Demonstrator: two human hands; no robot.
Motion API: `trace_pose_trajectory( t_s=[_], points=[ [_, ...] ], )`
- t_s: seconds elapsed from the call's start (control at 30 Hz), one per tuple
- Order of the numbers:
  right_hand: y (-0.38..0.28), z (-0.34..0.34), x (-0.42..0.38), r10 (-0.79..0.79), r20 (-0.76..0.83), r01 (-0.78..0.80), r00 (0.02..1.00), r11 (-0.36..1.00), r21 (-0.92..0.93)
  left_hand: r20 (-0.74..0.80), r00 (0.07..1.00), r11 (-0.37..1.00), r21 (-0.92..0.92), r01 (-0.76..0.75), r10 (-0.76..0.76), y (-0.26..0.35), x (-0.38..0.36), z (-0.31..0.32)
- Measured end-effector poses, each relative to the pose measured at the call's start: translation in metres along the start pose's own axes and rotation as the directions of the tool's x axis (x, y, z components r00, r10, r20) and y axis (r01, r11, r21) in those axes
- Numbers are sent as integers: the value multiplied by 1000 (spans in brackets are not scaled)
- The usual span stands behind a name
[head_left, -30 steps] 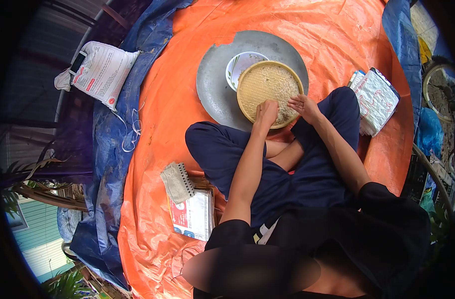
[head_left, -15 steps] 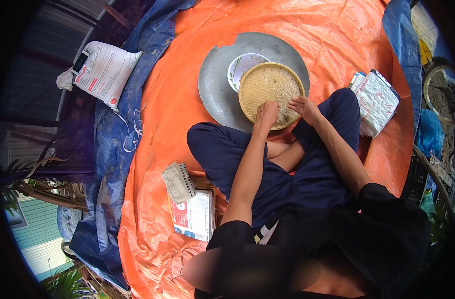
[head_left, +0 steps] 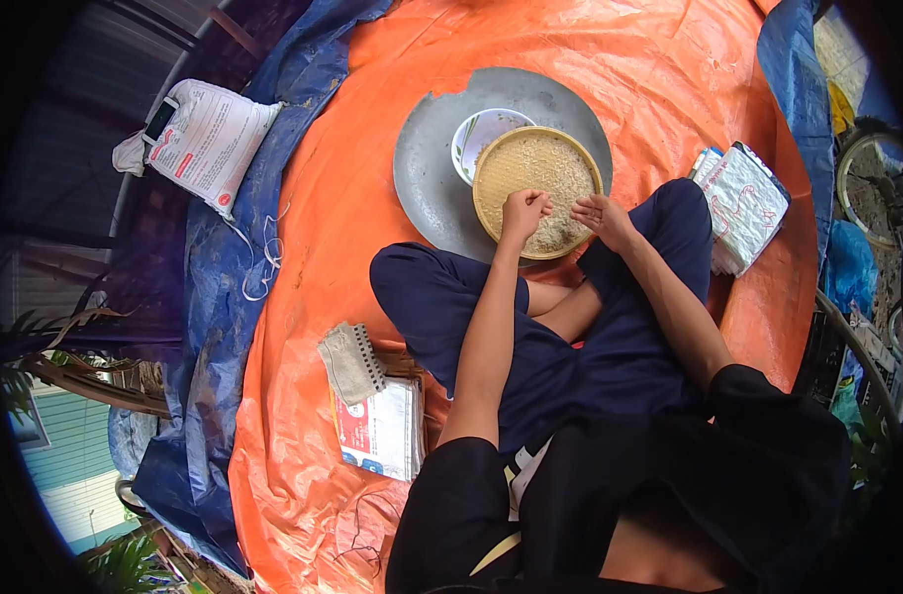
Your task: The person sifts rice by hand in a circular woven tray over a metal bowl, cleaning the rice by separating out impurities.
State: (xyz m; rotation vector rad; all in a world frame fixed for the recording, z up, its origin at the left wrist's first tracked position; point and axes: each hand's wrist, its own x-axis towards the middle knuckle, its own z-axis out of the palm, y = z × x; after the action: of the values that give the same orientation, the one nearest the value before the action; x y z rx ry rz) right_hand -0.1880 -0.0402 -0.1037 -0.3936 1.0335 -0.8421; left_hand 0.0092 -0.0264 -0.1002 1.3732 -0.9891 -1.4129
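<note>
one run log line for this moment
left hand: curled over basket | right hand: open at basket edge | grains: in basket | bowl: partly hidden by basket

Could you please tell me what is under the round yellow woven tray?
Partly under the tray are a white, leaf-patterned round bowl and a grey, round, flat sheet with a ragged edge. The bowl's other side and anything else directly beneath are covered.
</note>
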Motion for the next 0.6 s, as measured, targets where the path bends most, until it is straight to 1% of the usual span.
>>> trace_pose_trajectory(
  t_s=[0.07, 0.17, 0.27, 0.37, 0.6],
  points=[
    [0, 0, 0, -5, -4, 5, 1000, 1000, 2, 11, 999, 995, -90, 42, -41, 7, -2, -3],
    [1, 1, 2, -8, -21, 8, 1000, 1000, -3, 36, 997, 994, -81, 77, -74, 14, -5, -4],
    [2, 1, 2, -6, -23, 5, 1000, 1000, -25, 18, 997, 989, -126, 79, -77, 15, -4, -5],
    [2, 0, 0, -3, -16, 3, 1000, 999, -44, -42, 998, 985, -164, 46, -53, 16, -4, -5],
    [-6, 17, -17, -6, -45, 3, 999, 998, -59, -17, 998, 984, -165, 58, -62, 13, -5, -10]
  ],
)
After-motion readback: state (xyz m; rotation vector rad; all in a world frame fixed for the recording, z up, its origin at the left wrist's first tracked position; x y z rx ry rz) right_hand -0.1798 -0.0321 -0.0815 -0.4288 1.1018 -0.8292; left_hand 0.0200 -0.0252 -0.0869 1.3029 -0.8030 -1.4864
